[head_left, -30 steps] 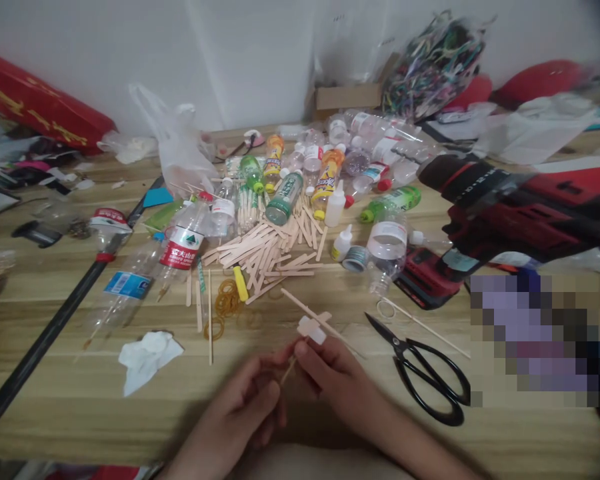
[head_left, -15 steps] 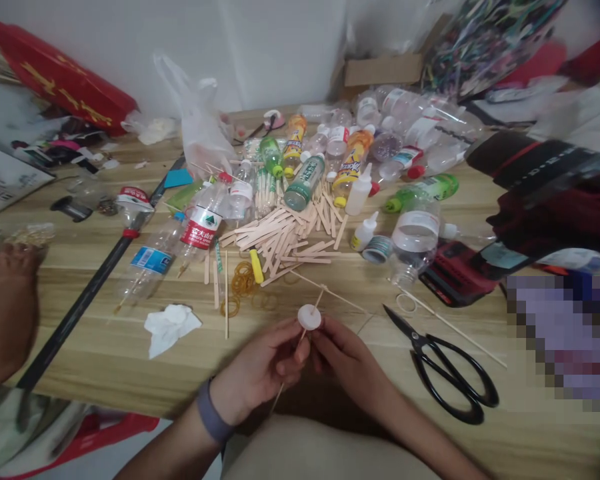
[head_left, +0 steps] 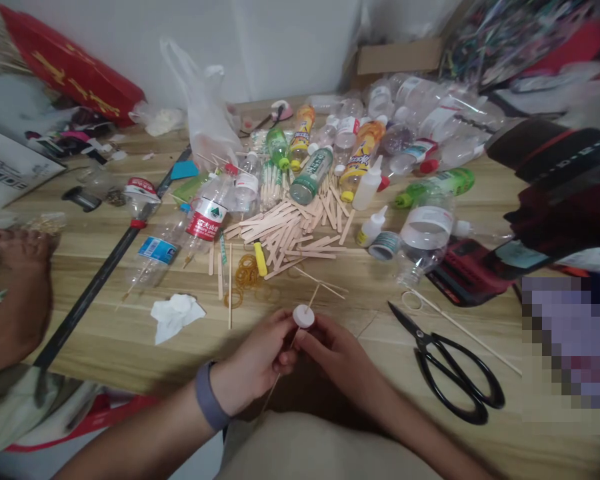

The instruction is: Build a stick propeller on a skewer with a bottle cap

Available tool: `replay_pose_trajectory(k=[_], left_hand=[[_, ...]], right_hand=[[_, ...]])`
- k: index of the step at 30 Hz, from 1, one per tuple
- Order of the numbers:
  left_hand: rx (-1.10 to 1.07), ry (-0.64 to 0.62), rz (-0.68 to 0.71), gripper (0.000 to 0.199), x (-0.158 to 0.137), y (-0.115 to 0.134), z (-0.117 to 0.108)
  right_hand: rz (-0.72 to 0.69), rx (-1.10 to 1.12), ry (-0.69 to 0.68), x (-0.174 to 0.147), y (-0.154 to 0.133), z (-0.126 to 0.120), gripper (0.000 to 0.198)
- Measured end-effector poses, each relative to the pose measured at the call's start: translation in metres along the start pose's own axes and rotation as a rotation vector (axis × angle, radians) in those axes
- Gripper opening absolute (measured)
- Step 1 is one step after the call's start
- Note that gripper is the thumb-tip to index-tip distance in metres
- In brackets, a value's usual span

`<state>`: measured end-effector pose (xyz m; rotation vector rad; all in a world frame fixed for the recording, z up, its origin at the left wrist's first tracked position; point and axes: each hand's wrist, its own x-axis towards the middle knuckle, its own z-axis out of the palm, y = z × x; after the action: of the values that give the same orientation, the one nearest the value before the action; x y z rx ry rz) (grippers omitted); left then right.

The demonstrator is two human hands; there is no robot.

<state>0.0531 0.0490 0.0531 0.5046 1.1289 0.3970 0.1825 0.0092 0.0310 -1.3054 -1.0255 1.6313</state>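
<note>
Close above the table's front edge, a white bottle cap (head_left: pixel 303 317) has a thin wooden stick (head_left: pixel 311 297) running through its middle. My left hand (head_left: pixel 263 350) is closed on the stick and the cap's left side. From the other side my right hand (head_left: pixel 337 353) pinches the cap's edge, its fingertips partly hidden. At the stick's far end another thin stick (head_left: pixel 325 282) crosses it. Black-handled scissors (head_left: pixel 450 367) lie to the right of my right hand. A crumpled white tissue (head_left: pixel 177 317) and rubber bands (head_left: pixel 247 272) are on the left.
Flat craft sticks (head_left: pixel 280 230) are heaped mid-table, with a yellow-handled tool (head_left: pixel 260 259) beside them. Plastic bottles (head_left: pixel 427 220) and a glue bottle (head_left: pixel 372 225) stand behind. A red-black power drill (head_left: pixel 540 213) is at right. Another person's hand (head_left: pixel 17 267) rests at left.
The cap sits slightly lower and more tilted, showing its side rim, and the crossing stick has turned. My right thumb has shifted onto the cap's near edge. The whole view has shifted a little.
</note>
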Motion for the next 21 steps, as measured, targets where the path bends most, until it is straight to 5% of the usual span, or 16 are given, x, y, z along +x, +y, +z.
replay_pose_trajectory(k=[7,21], left_hand=[[0.103,0.085,0.007,0.019,-0.011,-0.001,0.005],[0.242,0.063,-0.023,0.024,-0.032,0.012,-0.001]], right_hand=[[0.161,0.109,0.109,-0.002,-0.006,0.001,0.037],[0.13,0.089,0.137,-0.002,-0.012,0.0,0.042]])
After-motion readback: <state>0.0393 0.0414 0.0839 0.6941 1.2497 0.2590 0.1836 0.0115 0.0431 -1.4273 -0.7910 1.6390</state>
